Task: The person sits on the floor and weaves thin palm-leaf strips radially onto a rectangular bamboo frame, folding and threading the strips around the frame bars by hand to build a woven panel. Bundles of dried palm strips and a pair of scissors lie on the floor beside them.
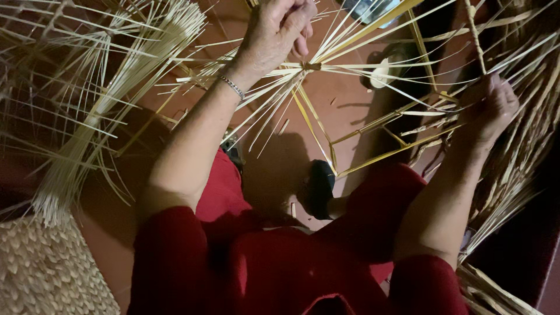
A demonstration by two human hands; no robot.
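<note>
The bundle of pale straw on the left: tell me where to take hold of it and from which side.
Grip the bundle of pale straw at its narrow waist, where the stalks run tight and parallel. Come from the right, fingers wrapped around the stalks. Above, the ends fan out loosely; below, the cut butts lie over a woven mat.

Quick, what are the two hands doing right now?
Left hand: closed, pinching thin straw strips near the tied knot.
Right hand: closed around a straw stalk.
</note>
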